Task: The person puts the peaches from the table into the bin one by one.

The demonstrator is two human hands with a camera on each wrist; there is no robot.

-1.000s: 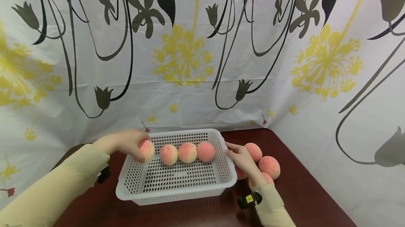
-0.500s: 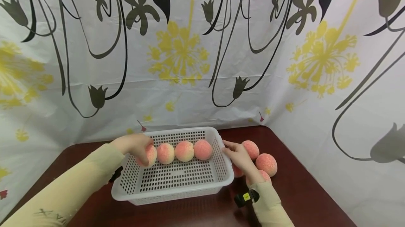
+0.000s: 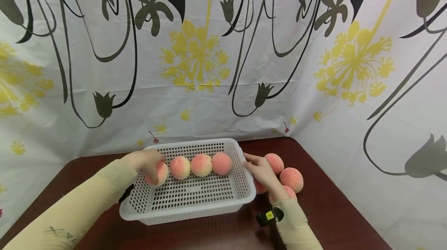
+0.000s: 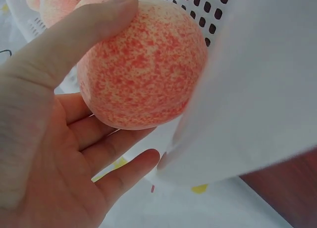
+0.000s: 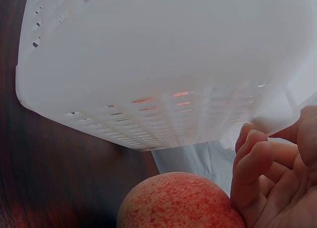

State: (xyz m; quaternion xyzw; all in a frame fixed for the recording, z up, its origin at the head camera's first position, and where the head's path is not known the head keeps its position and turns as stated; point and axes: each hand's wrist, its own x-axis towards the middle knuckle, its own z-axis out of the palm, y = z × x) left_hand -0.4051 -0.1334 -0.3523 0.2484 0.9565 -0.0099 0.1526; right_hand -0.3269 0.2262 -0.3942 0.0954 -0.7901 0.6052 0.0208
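A white perforated plastic basket [image 3: 190,212] sits on the table in the head view. At its left end my left hand [image 3: 146,163] holds a pink-and-yellow peach [image 3: 161,173], thumb over the top and fingers beneath. In the left wrist view this peach [image 4: 146,64] is right beside the basket's end wall [image 4: 237,104]. Three more peaches, among them the middle one [image 3: 201,165], line up inside along the back half. My right hand [image 3: 264,172] pinches the basket's right rim; the right wrist view shows its curled fingers [image 5: 252,161] on the outer side.
Several loose peaches, one of them the rightmost peach [image 3: 291,180], lie on the dark red-brown table [image 3: 324,211] right of the basket, partly behind the right forearm. A floral-patterned white sheet [image 3: 195,118] hangs behind the table and along its right side.
The left hand has lowered its peach into the left end of the basket, in line with the other three. The right hand stays on the rim. The head view has shifted slightly.
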